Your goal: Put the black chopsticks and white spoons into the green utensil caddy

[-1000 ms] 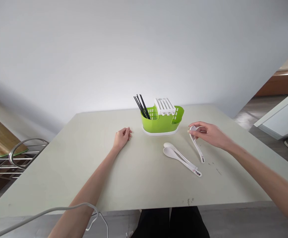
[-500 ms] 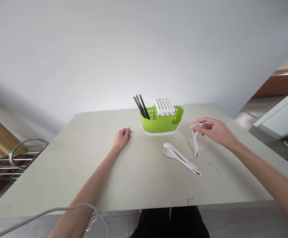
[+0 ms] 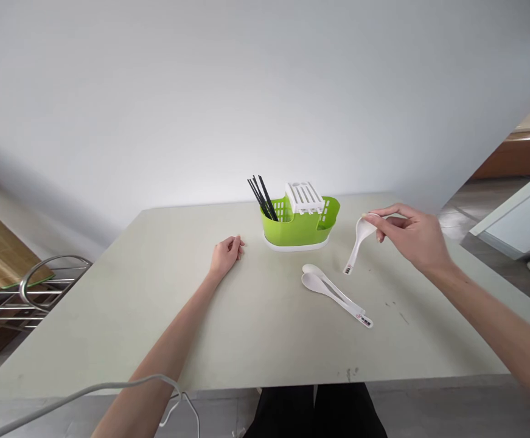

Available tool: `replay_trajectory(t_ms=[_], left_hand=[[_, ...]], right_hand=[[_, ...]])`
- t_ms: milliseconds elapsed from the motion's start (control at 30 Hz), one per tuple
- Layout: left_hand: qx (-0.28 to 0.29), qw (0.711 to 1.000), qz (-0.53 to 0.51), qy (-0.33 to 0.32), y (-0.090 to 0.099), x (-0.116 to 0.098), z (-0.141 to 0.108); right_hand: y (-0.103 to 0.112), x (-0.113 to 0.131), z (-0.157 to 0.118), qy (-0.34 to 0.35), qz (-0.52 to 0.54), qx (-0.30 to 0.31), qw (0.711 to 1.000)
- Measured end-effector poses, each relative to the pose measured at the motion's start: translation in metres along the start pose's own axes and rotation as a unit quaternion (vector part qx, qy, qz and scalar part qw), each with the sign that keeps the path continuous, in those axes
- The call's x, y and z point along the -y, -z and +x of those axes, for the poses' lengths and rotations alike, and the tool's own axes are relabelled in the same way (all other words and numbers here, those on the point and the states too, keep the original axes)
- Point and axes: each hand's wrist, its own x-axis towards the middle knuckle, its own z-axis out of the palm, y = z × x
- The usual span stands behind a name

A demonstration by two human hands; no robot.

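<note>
Pinched by its bowl, a white spoon (image 3: 358, 242) hangs from my right hand (image 3: 413, 234), its handle pointing down to the left. Two more white spoons (image 3: 338, 296) lie side by side on the table, in front of a green basket (image 3: 292, 232). The basket has a white base and a white slotted rack (image 3: 305, 197) on top; black chopsticks (image 3: 265, 201) lean in its left compartment. My left hand (image 3: 227, 255) rests on the table left of the basket, fingers curled with nothing visible in them.
The pale table (image 3: 123, 304) stands against a wall. A grey cable (image 3: 109, 385) crosses the near left edge over my left forearm. A metal rack (image 3: 31, 292) stands beyond the table's left side, and a white cabinet (image 3: 515, 213) is at the right.
My right hand has lifted the spoon up and slightly right. Its handle end has swung to the left. My left hand has stayed in place.
</note>
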Motion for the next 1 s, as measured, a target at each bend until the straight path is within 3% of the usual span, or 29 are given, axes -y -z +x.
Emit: replay_trajectory(t_ms=[233,367,567,767,1000], left_hand=[[-0.001,1.000,0.009,0.000,0.000,0.002,-0.001],[0.000,1.000,0.012,-0.004,0.000,0.003,-0.001],[-0.007,1.000,0.026,-0.003,-0.001,0.006,-0.001],[-0.008,0.999,0.044,-0.004,-0.002,0.008,-0.002],[-0.014,0.998,0.060,-0.005,-0.002,0.010,-0.002]], right_hand=[[-0.020,0.082,-0.004,0.169,0.132,-0.052,0.975],[-0.042,0.112,0.007,0.263,0.139,-0.060,0.953],[-0.088,0.122,0.031,0.349,0.079,-0.051,0.932],[-0.129,0.117,0.045,0.372,0.026,-0.020,0.928],[-0.159,0.121,0.042,0.392,-0.105,0.039,0.913]])
